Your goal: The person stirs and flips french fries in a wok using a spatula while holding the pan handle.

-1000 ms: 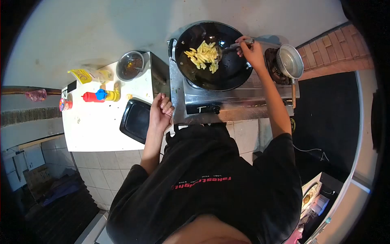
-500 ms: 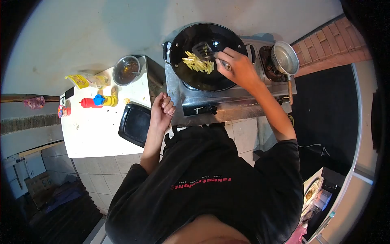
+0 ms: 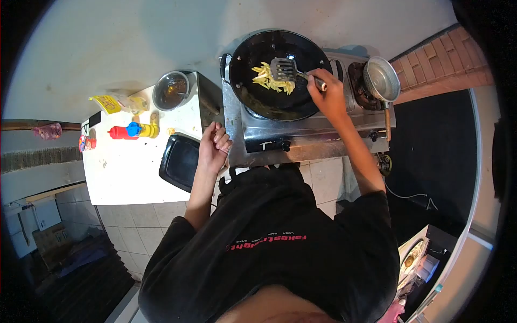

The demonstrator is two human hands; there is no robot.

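Observation:
My right hand (image 3: 329, 94) is closed round the handle of a slotted spatula (image 3: 284, 70), over the right side of a black wok (image 3: 245, 102). The spatula's flat slotted head sits by a heap of pale yellow potato strips (image 3: 273, 85) in the wok. Whether the head touches them I cannot tell. My left hand (image 3: 216, 146) hangs in a loose fist between the stove and the white table, with nothing visible in it. Near it on the table lies a black square tray (image 3: 180, 161).
Right of the wok, a small metal saucepan (image 3: 381, 79) stands on the other burner of the stove (image 3: 323, 148). On the white table (image 3: 126, 177) are a metal bowl (image 3: 171, 91), a red bottle (image 3: 119, 132), a yellow bottle with blue cap (image 3: 146, 130) and a yellow packet (image 3: 107, 104).
My right hand has moved slightly right and down, and the spatula head now shows flat and more clearly. The potato strips are more bunched together. My left hand stays about the same.

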